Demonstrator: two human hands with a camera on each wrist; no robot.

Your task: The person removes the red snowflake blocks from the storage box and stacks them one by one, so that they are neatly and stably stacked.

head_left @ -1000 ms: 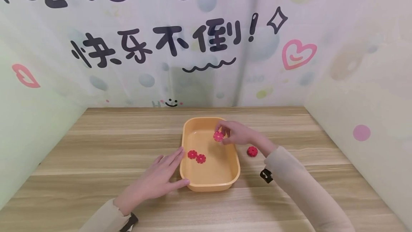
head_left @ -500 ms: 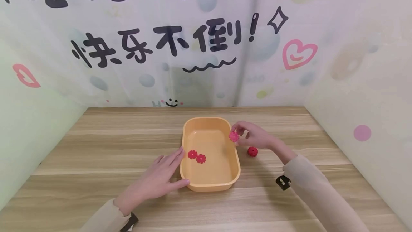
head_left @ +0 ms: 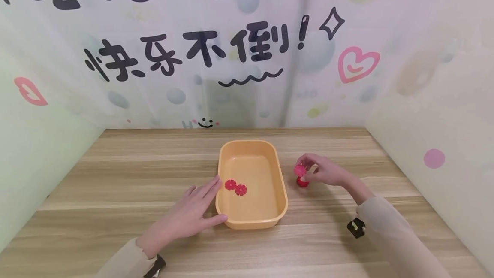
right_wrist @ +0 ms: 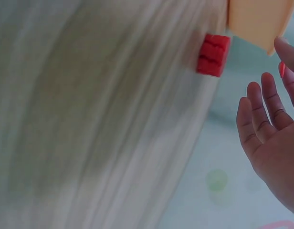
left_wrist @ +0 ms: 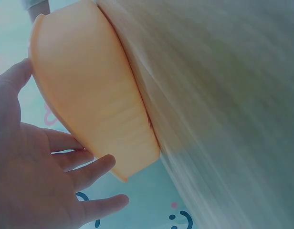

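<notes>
In the head view, my right hand (head_left: 324, 170) pinches a pinkish-red notched disc (head_left: 299, 170) between thumb and fingertips. Just below it stands a small stack of red notched discs (head_left: 302, 182) on the table; from the right wrist view the held disc looks raised above the stack (right_wrist: 214, 55). An orange plastic tray (head_left: 256, 225) stands to the left. My left hand (head_left: 189, 211) rests at the tray's left rim with fingers straight, thumb at the near corner. Inside the tray lie two flat red discs (head_left: 241, 190) side by side, edges touching or nearly so.
The wood-grain table (head_left: 135, 175) extends around the tray on all sides. A printed curtain (head_left: 162, 98) rises at its back edge, and pale walls flank it. Dark wrist devices (head_left: 356, 228) show at both cuffs.
My right hand has carried the pinched disc from above the tray, over its right rim, to the right and above the stack. My left hand and the tray have stayed put.
</notes>
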